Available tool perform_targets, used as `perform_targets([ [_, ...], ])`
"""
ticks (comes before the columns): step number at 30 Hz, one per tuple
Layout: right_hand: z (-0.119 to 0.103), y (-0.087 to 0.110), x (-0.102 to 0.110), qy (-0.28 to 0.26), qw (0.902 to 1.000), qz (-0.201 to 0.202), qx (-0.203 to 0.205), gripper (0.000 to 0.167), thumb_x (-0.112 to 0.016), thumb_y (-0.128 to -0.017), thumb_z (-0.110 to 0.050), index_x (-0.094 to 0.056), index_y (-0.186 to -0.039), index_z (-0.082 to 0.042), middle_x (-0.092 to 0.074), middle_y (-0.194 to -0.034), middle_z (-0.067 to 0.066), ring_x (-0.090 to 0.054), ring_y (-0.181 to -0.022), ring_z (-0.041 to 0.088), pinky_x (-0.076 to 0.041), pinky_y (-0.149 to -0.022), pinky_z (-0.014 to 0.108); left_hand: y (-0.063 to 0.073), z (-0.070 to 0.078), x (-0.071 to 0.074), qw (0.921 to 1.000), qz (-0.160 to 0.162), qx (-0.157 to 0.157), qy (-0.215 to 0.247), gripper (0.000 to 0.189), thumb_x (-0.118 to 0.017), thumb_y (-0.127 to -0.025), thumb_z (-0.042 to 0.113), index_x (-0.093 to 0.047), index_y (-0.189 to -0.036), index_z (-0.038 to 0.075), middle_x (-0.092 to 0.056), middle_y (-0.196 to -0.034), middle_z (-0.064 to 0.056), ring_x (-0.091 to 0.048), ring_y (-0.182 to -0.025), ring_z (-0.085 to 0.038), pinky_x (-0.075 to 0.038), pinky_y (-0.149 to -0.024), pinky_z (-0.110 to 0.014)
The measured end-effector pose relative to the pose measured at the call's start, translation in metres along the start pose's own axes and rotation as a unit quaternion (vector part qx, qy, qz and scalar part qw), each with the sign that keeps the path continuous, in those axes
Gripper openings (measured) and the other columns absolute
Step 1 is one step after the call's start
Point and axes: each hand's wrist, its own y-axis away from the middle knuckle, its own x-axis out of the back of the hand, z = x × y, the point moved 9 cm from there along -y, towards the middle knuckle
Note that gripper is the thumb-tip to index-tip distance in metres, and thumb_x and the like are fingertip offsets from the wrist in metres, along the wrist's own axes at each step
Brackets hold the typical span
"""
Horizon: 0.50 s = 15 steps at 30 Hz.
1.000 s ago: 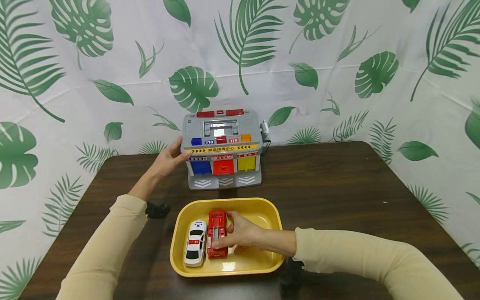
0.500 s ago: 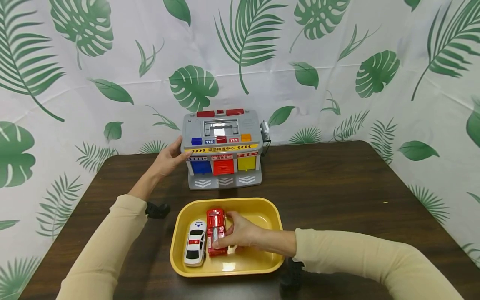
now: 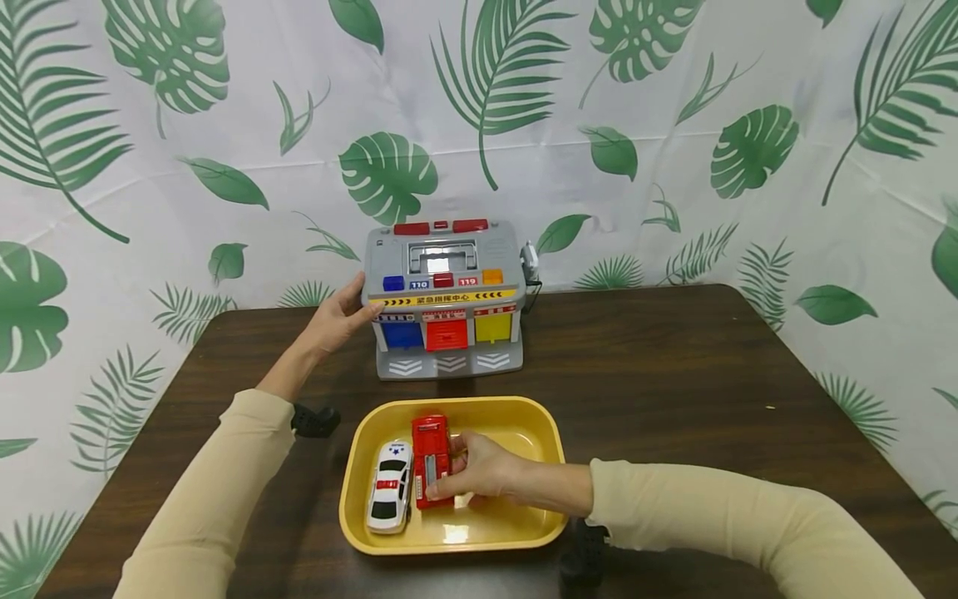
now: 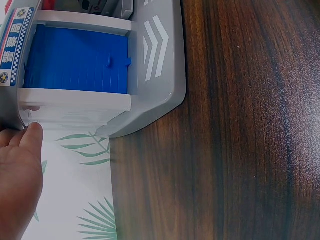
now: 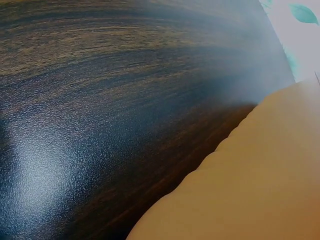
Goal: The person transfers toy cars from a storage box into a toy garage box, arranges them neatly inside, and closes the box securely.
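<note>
My right hand [image 3: 482,466] grips a red toy fire truck [image 3: 430,441] inside a yellow tray [image 3: 550,433]. Its thumb lies over the truck's near end, and the fingers are at the right side, partly hidden. Left of the truck, a white toy police car [image 3: 389,491] lies in the same tray. My left hand [image 3: 337,316] holds the left edge of a grey toy rescue station [image 3: 449,291]; the left wrist view shows the thumb at that edge beside the blue door [image 4: 77,60]. The right wrist view does not show what the right hand holds.
The station has blue, red and yellow doors, and a grey handset [image 3: 529,262] hangs on its right side. Everything stands on a dark wood table [image 3: 659,366]. Behind rises a white cloth [image 3: 524,166] with green leaves.
The right hand has shifted the fire truck slightly away from me and left in the tray, and its front now leans a little left. The left hand and the station stay put.
</note>
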Motion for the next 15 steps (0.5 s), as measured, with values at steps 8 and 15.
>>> perform_targets([
  [8,-0.005,0.005,0.007,0.004,0.9998,0.016,0.008,0.044,-0.077,-0.076,-0.008,-0.051,-0.110,0.000,-0.054,-0.083,0.008,-0.048,-0.071,0.016,-0.044,-0.050,0.024,0.000,0.003,-0.001,1.0000,-0.003,0.000,0.002,0.084,-0.059,-0.093,0.030,-0.002,-0.151,0.008,-0.013,-0.157,-0.013,-0.024,-0.141,-0.029,-0.024,-0.113,-0.045],
  [15,-0.013,0.011,0.013,-0.009,0.9996,0.019,0.021,0.051,-0.075,-0.076,-0.007,-0.046,-0.118,0.000,-0.052,-0.087,0.009,-0.054,-0.071,0.017,-0.054,-0.057,0.028,0.014,0.025,-0.005,0.9998,-0.007,0.015,0.006,0.080,-0.056,-0.095,0.021,-0.001,-0.150,0.002,-0.011,-0.156,-0.018,-0.020,-0.142,-0.033,-0.021,-0.114,-0.047],
])
